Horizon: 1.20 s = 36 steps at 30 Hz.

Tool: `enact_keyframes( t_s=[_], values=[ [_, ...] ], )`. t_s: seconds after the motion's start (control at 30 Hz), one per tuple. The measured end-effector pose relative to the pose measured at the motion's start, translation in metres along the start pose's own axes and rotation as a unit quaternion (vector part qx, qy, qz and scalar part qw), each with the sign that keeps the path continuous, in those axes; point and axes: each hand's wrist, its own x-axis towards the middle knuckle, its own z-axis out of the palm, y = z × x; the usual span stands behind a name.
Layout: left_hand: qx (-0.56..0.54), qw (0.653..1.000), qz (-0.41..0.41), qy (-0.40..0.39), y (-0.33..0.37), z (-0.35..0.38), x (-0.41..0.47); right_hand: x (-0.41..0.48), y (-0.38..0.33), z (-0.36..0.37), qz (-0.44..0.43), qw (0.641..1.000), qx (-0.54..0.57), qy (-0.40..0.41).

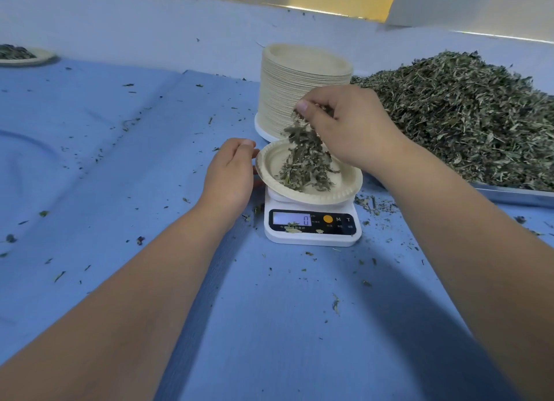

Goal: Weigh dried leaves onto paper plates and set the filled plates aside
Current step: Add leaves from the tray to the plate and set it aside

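Note:
A cream paper plate point(344, 188) sits on a small white digital scale point(311, 225) in the middle of the blue cloth. The display shows 0. Above the plate my right hand point(350, 128) holds a clump of dried leaves point(305, 158), and leaves hang and fall from its fingers onto the plate. My left hand point(232, 173) rests at the plate's left rim, fingers loosely curled, touching the edge.
A tall stack of paper plates point(299, 80) stands just behind the scale. A big heap of dried leaves point(467, 113) lies on a metal tray point(515, 195) at right. One filled plate point(22, 56) sits far left. Leaf crumbs dot the blue cloth point(120, 161).

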Motion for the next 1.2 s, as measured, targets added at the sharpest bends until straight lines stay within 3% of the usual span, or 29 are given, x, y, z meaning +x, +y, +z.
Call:
enact_keyframes(
  t_s=[0.17,0.27,0.33,0.43,0.67,0.8,0.93,1.0,1.03,1.13,1.2],
  values=[
    [0.003,1.0,-0.001,0.0,0.0,0.0,-0.001,-0.005,0.001,0.001,0.014,1.0,0.009,0.027],
    [0.006,1.0,0.004,-0.001,-0.001,-0.001,-0.001,-0.013,0.007,0.005,0.08,0.987,0.106,0.085],
    [0.007,1.0,0.006,0.0,-0.001,-0.001,-0.001,-0.019,0.013,0.007,0.151,0.953,0.235,0.119],
    [0.005,1.0,0.005,0.0,0.0,-0.001,-0.001,-0.028,0.024,0.002,0.248,0.872,0.401,0.134],
    [0.018,1.0,0.015,0.003,-0.002,-0.001,0.001,-0.049,0.045,-0.003,0.392,0.674,0.62,0.094],
    [0.015,1.0,0.016,0.006,-0.002,-0.001,0.001,-0.055,0.049,-0.007,0.393,0.641,0.654,0.081],
    [0.011,1.0,0.016,0.005,-0.002,-0.001,0.001,-0.054,0.053,-0.014,0.39,0.624,0.664,0.134],
    [0.019,1.0,0.02,0.004,-0.003,0.0,0.001,-0.052,0.059,-0.02,0.381,0.632,0.648,0.189],
    [0.025,0.999,0.023,0.004,-0.003,0.0,0.001,-0.052,0.063,-0.024,0.371,0.663,0.611,0.22],
    [0.03,0.999,0.028,0.006,-0.004,0.0,0.001,-0.052,0.074,-0.025,0.339,0.822,0.377,0.26],
    [0.027,0.999,0.027,0.007,-0.004,0.001,0.002,-0.057,0.082,-0.019,0.322,0.904,0.198,0.2]
  ],
)
